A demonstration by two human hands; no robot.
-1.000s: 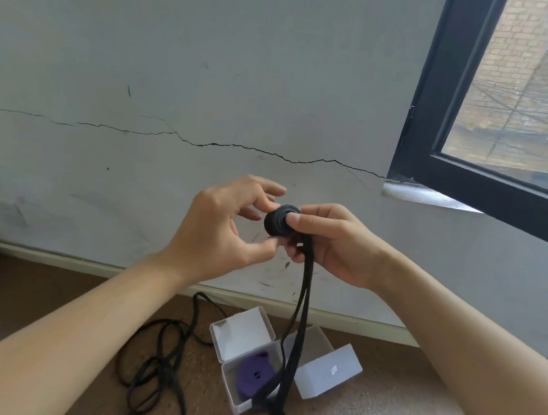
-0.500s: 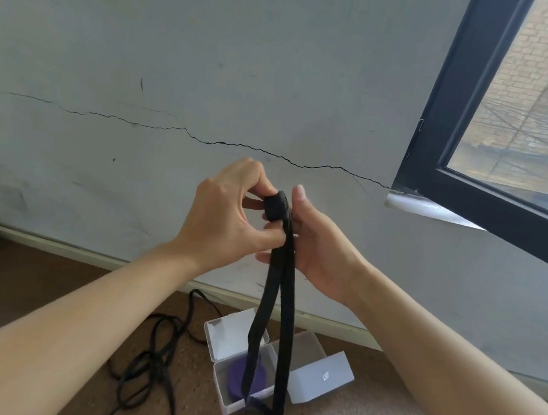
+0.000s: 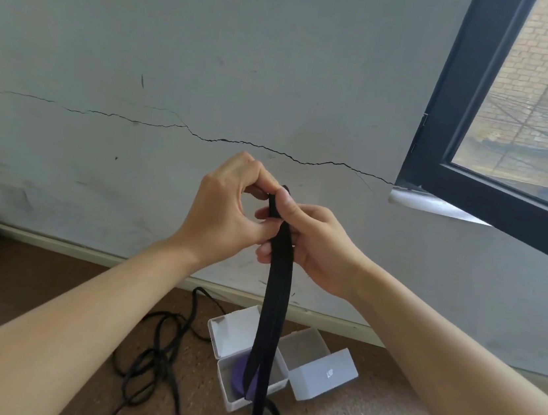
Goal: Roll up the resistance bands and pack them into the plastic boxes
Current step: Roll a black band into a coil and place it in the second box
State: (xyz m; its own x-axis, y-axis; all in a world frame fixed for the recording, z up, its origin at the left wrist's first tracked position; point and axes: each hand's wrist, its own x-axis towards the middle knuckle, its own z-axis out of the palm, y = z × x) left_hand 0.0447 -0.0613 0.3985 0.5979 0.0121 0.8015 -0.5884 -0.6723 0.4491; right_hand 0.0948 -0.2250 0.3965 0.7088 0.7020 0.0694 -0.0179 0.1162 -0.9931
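1. Black resistance band [image 3: 275, 293]: flat, matte strap, doubled. Its long axis is vertical, and it hangs from the hands down towards the speckled brown floor [image 3: 49, 286].
2. Left hand [image 3: 220, 211] and right hand [image 3: 313, 243]: both pinch the band's top end with curled fingers.
3. Two white rectangular plastic boxes stand on the floor with lids open. The first box [image 3: 227, 382] holds one purple coiled band [image 3: 238, 372]. The second box [image 3: 324, 375] is just beside it.
4. Loose black loops [image 3: 149, 364] lie on the floor nearby.
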